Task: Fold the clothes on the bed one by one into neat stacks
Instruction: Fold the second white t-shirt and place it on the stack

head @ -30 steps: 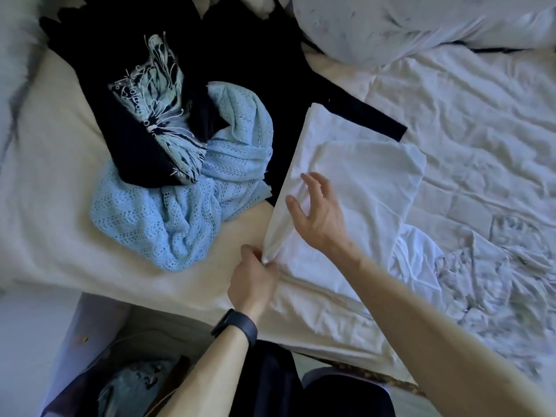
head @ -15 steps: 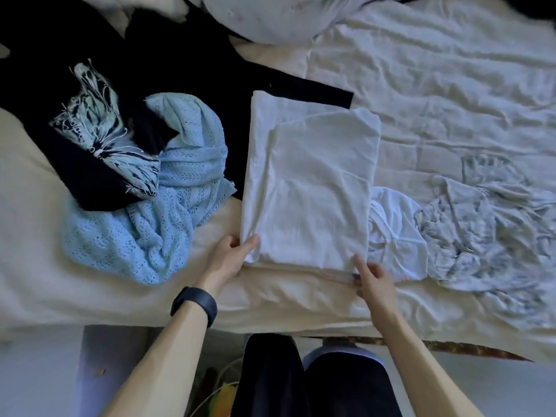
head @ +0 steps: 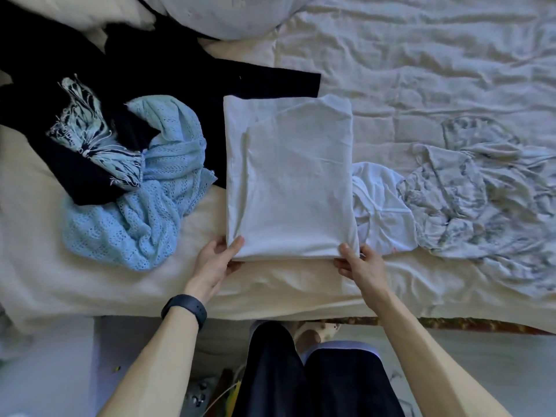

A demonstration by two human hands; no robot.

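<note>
On the bed [head: 90, 284], left hand [head: 216, 263] and right hand [head: 364, 266] pinching white garment [head: 294, 188] corners, thumbs on top

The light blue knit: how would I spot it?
On the bed, find the black clothes heaped at left. The light blue knit lies crumpled against them, left of the folded white garment. Only it has an openwork weave.

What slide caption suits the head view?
Left hand and right hand grip near corners of a folded white garment on the bed.
</note>
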